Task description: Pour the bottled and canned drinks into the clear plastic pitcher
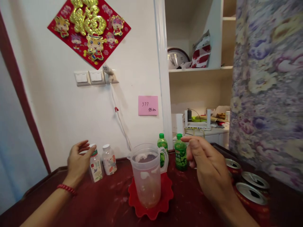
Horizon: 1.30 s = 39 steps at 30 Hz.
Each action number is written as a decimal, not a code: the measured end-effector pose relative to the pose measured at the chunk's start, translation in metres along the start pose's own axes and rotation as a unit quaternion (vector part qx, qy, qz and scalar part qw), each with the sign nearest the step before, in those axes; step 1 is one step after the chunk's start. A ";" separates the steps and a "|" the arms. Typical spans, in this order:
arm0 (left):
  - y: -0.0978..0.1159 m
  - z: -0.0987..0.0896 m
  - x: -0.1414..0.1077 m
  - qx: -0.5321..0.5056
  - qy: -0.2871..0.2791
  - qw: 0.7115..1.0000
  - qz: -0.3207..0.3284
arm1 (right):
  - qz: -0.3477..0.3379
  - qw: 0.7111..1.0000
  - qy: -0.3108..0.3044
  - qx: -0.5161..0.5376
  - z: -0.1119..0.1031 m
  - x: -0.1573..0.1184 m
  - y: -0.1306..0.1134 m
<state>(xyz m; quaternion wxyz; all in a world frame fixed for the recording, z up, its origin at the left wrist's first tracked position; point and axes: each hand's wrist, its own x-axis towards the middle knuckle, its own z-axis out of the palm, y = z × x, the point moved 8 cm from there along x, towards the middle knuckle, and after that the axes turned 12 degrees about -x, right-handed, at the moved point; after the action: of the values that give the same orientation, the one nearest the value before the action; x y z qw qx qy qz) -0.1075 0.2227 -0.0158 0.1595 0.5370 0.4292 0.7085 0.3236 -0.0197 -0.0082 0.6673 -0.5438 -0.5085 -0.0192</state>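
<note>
A clear plastic pitcher (147, 179) with cloudy liquid and some foam stands on a red scalloped mat (167, 197). My left hand (79, 160) is raised beside a small white-capped bottle (96, 168), its fingers apart and nothing visible in them; whether the thumb touches the cap is unclear. Right of that bottle stands another white-capped bottle (109, 160). My right hand (208, 160) is held up in front of a green bottle (181, 154), its fingers bent together, and what they hold, if anything, is hidden. A second green bottle (162, 142) is partly behind the pitcher's handle.
Several opened cans (252, 193) stand at the right of the dark red table (101, 201). Behind are a white cable (120, 121) running down the wall, a shelf with a router (197, 125), and a floral curtain (265, 78) at the right.
</note>
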 end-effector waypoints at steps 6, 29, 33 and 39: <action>0.035 0.047 -0.037 -0.131 -0.059 0.989 -0.034 | 0.014 0.989 -0.029 -0.147 0.030 0.032 0.045; 0.073 0.023 -0.053 -0.130 -0.145 0.980 -0.036 | 0.102 0.912 -0.242 -0.314 0.166 0.087 0.163; 0.077 0.021 -0.056 -0.138 -0.145 0.979 -0.026 | 0.060 0.939 -0.176 -0.290 0.145 0.110 0.125; 0.109 0.011 -0.070 -0.093 -0.144 0.985 0.029 | -0.060 0.983 -0.022 -0.172 0.071 0.132 0.016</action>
<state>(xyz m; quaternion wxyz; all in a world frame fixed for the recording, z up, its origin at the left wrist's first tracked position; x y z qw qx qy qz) -0.0463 0.1162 0.0262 0.2483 0.6283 0.3188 0.6647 0.3497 0.1093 0.0647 0.5498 -0.6195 -0.5440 -0.1342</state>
